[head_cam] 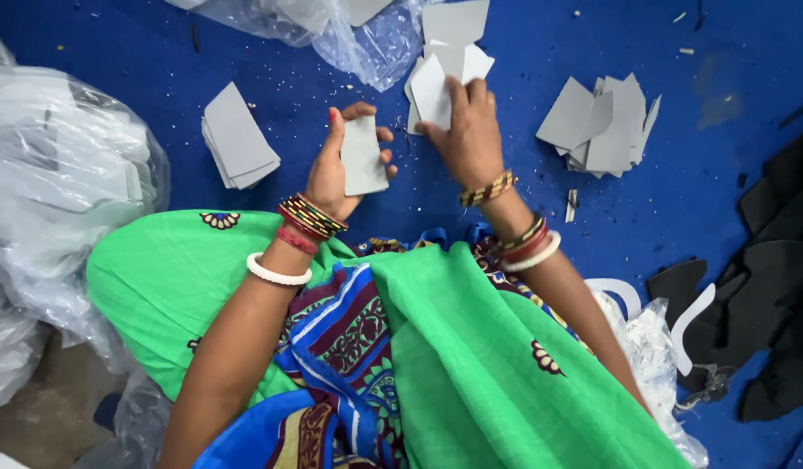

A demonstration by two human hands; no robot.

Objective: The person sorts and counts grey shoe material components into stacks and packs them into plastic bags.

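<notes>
My left hand (335, 169) holds a small stack of grey rectangular cut pieces (363, 156) upright, fingers wrapped around its edges. My right hand (467, 135) reaches forward and pinches a pale grey piece (429, 91) from a loose pile (454, 39) on the blue mat. Both wrists carry several bangles. My lap is covered in green and patterned blue cloth (436, 365).
A neat stack of grey pieces (236, 139) lies to the left, a scattered heap (601, 126) to the right. Clear plastic bags (63, 182) sit at the left and top (349, 35). Black cut shapes (766, 287) and white curved strips (693, 326) lie at the right.
</notes>
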